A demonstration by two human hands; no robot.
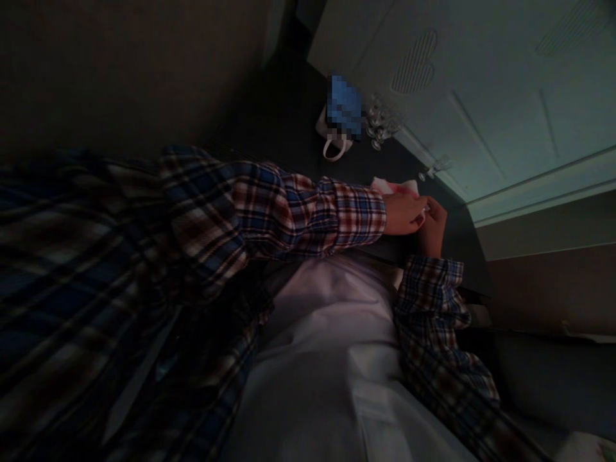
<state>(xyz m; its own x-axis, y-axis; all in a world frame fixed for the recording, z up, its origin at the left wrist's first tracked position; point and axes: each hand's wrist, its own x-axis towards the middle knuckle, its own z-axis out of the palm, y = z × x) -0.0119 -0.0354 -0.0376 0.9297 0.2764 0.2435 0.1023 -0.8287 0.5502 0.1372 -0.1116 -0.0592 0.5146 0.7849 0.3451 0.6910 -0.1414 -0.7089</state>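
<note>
My left hand [403,213] reaches in from the left with its fingers bent and closed. It meets my right hand [436,221], which comes up from below, also with bent fingers. Between them shows a small dark-red and white thing [418,220], too dim to name. Just beyond my left hand, close to its knuckles, a pink-and-white cloth [395,187] lies on the dark tabletop [289,128]. A single stemmed glass [434,169] is a little past my right hand. The fingertips are partly hidden where the hands overlap.
Farther back, several clear glasses [380,122] cluster beside a pale handled container [335,149] with a blurred blue item [344,106] over it. A light panelled surface with a heart relief [416,63] borders the table at the right. The view is dark.
</note>
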